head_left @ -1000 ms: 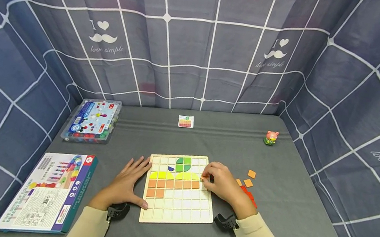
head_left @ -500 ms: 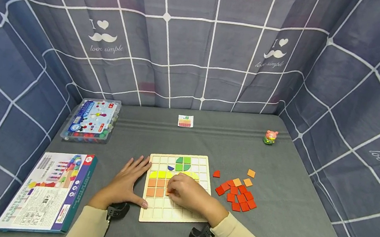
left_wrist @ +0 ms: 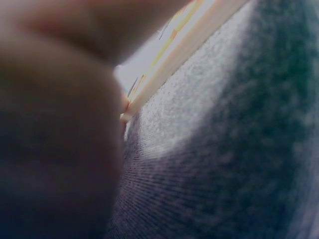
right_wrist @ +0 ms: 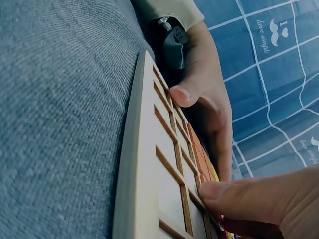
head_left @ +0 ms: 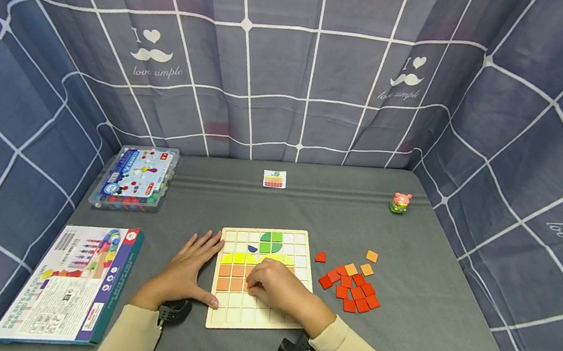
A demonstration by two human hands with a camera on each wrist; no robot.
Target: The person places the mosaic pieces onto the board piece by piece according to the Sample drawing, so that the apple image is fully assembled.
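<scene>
Resting flat, fingers released, left hand [head_left: 185,272] steadies the wooden grid board [head_left: 258,319]; right hand [head_left: 275,286] fingers curled over orange tiles [head_left: 231,277], grasp unclear.

Bystanders on the grey cloth

A clear plastic case [head_left: 136,179] of coloured beads lies at the far left, its printed lid up; nearer, at the left edge, a flat printed box [head_left: 69,283] lies face up, tilted a little; a small card [head_left: 274,179] with a coloured pattern lies at the far middle, well apart from both; a little pink pig toy [head_left: 401,203] stands upright at the far right, near the cloth's fold; the grey table cloth [head_left: 428,310] bears them all; blue-grey curtains [head_left: 274,63] with a white grid, moustache prints and the words "love simple" hang round three sides.
</scene>
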